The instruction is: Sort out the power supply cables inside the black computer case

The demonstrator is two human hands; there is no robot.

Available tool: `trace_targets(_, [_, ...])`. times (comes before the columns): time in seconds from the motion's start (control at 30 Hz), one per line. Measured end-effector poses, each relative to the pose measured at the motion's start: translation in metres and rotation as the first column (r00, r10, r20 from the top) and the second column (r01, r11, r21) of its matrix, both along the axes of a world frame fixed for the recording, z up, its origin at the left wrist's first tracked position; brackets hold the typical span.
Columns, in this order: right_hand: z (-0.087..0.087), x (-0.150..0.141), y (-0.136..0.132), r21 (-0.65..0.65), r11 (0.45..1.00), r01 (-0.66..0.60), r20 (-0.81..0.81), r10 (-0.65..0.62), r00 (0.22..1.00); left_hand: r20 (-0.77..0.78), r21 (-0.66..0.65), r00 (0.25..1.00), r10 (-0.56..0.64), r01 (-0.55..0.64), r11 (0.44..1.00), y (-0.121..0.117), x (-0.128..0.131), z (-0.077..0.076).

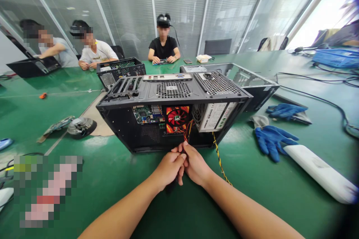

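From where I stand, the computer case (171,99) sits on the green worktop (112,179), its rear panel (151,91) turned up and its open side facing the person, most likely so that both hands can get at the inside. The bottom edge of that opening lies just beyond the fingers. The power supply (215,117) fills the upper right corner, the red-bladed fan (178,117) is near the middle of the upper edge, and the motherboard (146,114) shows to its left. A wire bundle (187,133) drops beside the fan to the hands, seemingly drawn forward to be worked in better light. The yellow-and-black twisted cable (218,157) hangs out over the bottom edge, right of the hands.

The left hand (171,166) and right hand (196,164) touch, fingers curled inward with hardly any gap. Both are closed on the lower end of the wire bundle, the thumbs pressing from above, probably for fine control. Which connector sits between the fingertips I can't tell; the 2 hands cover it.
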State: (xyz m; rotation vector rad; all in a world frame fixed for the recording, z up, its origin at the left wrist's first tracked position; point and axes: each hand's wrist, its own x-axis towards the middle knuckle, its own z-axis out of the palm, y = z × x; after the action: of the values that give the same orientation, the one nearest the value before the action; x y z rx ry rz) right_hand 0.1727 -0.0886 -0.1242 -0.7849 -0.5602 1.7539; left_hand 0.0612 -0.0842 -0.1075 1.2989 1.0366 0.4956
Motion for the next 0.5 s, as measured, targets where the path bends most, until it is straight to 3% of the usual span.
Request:
trace_targets(0.13, [-0.0006,-0.0004,0.0006,0.001,1.0,0.014,-0.01,-0.014,1.0,-0.247,0.313,0.968,0.051,0.03,0.949,-0.0029,0.0005,-0.0005])
trace_targets(0.23, [-0.001,-0.0003,0.0011,0.007,0.999,0.032,-0.024,-0.032,0.999,-0.341,0.436,0.935,0.094,0.069,0.897,-0.0046,-0.0005,0.0017])
trace_targets(0.33, [-0.0003,-0.0004,0.0004,-0.004,1.0,0.03,-0.014,-0.03,0.999,-0.327,0.42,0.942,0.073,0.076,0.905,-0.0042,-0.0005,0.0021])
trace_targets(0.5, [0.0031,-0.001,-0.0014,-0.026,1.0,0.017,0.002,-0.017,1.0,-0.233,0.288,0.972,0.019,0.05,0.956,-0.0004,0.0012,-0.0015])
